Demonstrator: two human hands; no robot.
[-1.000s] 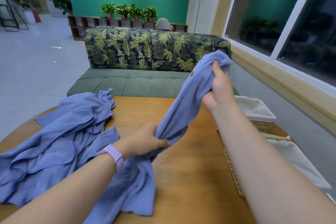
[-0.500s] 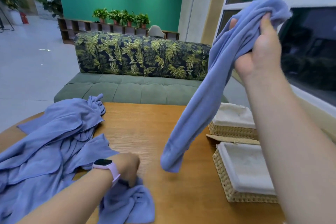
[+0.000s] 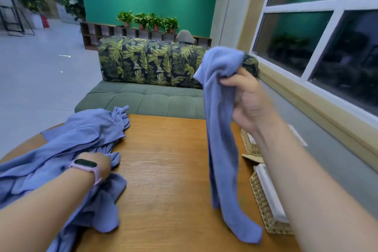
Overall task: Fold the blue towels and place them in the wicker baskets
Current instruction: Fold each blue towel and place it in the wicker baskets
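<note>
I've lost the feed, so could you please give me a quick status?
Right hand grips a hanging blue towel. Left hand on the towel pile. Wicker baskets unblocked.

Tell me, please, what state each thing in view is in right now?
Right hand: raised, grips the held towel.
Held towel: unfolded, hanging bunched, its lower end at the table.
Left hand: down on the towel pile; its fingers are hidden.
Towel pile: crumpled on the table, unfolded.
Near basket: white-lined, no towel visible.
Far basket: mostly hidden.
</note>
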